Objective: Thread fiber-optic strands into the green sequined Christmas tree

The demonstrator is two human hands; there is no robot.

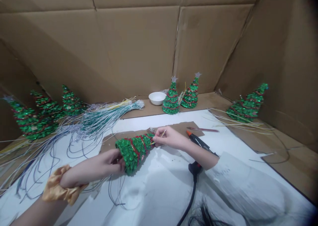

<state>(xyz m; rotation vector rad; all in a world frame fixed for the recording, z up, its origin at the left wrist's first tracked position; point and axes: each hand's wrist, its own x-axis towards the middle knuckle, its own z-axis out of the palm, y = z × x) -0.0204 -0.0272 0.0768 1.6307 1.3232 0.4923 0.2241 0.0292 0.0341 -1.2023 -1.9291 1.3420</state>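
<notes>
White sleeve (244,186) lay nearest; we found the left hand (106,163) curled closed around a green sequinned cone tree (134,154), held over the cardboard scrap (179,128) on the white sheet (149,199), the right hand (169,137) pinching a thin yellow strand (159,137) at its tip.

A narrow gap separates the right hand (171,138) from the glue gun (198,144), while wire strands (106,118) crowd the way past the left hand (104,163).
</notes>
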